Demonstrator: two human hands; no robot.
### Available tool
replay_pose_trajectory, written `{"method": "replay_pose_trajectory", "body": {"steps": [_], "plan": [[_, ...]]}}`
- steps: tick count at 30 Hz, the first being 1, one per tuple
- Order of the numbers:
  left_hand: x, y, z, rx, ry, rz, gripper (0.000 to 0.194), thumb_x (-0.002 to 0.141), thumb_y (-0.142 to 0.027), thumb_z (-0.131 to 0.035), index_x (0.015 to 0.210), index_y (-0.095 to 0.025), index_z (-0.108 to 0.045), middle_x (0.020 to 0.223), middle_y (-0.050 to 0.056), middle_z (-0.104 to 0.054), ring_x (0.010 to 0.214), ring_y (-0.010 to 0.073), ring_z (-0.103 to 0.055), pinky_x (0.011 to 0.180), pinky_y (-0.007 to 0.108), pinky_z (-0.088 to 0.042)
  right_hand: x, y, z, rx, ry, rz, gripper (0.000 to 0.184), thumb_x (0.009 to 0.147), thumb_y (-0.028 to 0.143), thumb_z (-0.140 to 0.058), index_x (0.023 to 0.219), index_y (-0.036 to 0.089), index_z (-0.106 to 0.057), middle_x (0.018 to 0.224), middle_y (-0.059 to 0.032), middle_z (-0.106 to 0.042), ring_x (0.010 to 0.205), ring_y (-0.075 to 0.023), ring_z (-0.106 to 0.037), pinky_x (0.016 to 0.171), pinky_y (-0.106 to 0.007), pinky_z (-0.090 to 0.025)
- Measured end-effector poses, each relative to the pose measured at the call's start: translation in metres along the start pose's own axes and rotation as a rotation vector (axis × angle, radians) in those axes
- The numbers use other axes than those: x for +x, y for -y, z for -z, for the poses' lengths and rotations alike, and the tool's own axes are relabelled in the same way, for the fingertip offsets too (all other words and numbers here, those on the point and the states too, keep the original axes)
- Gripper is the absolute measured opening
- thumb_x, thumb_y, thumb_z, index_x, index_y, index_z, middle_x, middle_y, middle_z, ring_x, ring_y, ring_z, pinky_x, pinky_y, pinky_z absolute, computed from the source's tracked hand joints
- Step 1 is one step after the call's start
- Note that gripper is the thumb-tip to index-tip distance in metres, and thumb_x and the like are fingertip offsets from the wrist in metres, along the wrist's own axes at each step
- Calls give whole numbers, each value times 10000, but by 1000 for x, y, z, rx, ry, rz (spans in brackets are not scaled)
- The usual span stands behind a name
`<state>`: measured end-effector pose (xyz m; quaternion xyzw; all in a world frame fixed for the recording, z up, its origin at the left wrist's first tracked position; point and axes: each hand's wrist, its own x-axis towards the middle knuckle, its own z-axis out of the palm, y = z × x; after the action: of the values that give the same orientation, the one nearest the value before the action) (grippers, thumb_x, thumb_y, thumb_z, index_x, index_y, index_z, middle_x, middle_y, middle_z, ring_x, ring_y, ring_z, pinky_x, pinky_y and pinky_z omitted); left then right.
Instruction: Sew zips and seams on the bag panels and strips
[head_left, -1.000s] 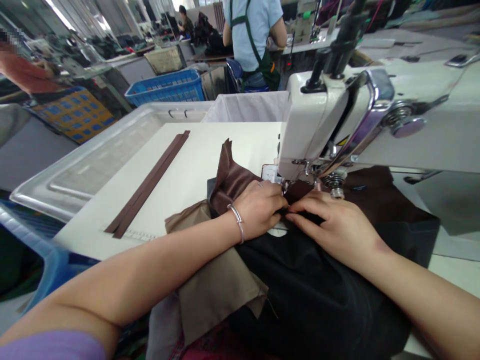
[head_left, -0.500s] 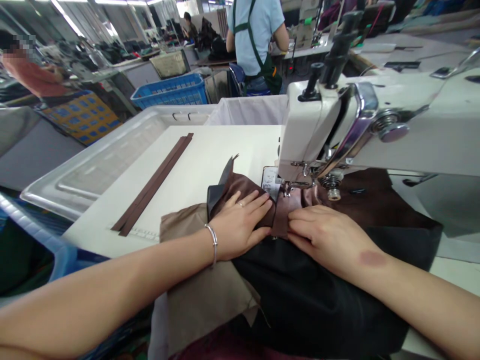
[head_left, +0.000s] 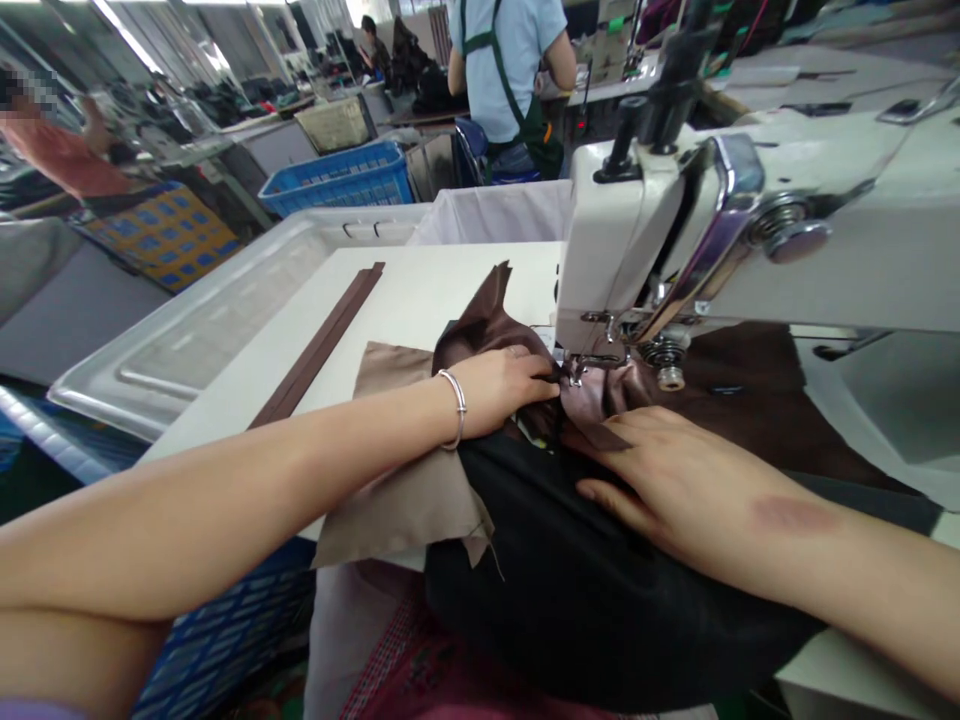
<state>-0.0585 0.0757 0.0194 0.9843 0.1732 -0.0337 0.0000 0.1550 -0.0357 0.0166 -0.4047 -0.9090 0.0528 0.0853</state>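
A dark garment piece (head_left: 570, 590), black with a shiny brown lining, lies bunched under the sewing machine's presser foot (head_left: 576, 372). Just left of the foot, my left hand (head_left: 510, 388) is closed on the brown lining fabric (head_left: 484, 318), its fingers curled into the folds. My right hand (head_left: 649, 465) rests on the garment to the right and nearer me, with the fingertips hidden under a brown flap (head_left: 596, 432). Its thumb lies on the black cloth, and the hand seems to grip the material loosely. A beige cloth panel (head_left: 397, 500) hangs beneath my left wrist.
The white sewing machine (head_left: 607, 240) stands at the right. Brown strips (head_left: 322, 345) lie on the white table (head_left: 420, 285). Behind are a clear plastic tray (head_left: 120, 375) and a blue basket (head_left: 337, 180). Another person (head_left: 514, 85) sits with their back to me.
My left hand has gone from lying flat with spread fingers to curled into the lining, farther from me. The lining's tip has risen. My right hand has shifted slightly right; the brown band has folded over.
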Motion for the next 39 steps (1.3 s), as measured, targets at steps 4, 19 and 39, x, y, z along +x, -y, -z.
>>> {"method": "replay_pose_trajectory", "body": {"steps": [4,19,39], "plan": [[2,-6,8,-140,157,140,553,789,-129,-518,1334,-221,-502,1491,65,-381,1352,290,-382,1098,550,-308,3,-3,11,40,40,27,229,912,333,-508,1091,243,-619,1109,-41,-636,1033,-250,-564,934,-455,-436],[-5,-33,-28,-244,-426,26,244,953,-255,-445,987,-135,-655,991,92,-662,940,177,-586,877,319,-472,-15,14,-22,25,-134,-41,302,922,350,-492,1114,154,-617,1156,-53,-603,994,-250,-491,924,-442,-381],[7,-29,-25,-518,-461,213,379,918,-327,-538,588,-142,-563,691,13,-528,729,127,-532,661,241,-400,-18,4,-15,50,-90,-13,350,911,309,-485,1229,220,-601,1168,-34,-614,1017,-241,-524,915,-441,-392]]}}
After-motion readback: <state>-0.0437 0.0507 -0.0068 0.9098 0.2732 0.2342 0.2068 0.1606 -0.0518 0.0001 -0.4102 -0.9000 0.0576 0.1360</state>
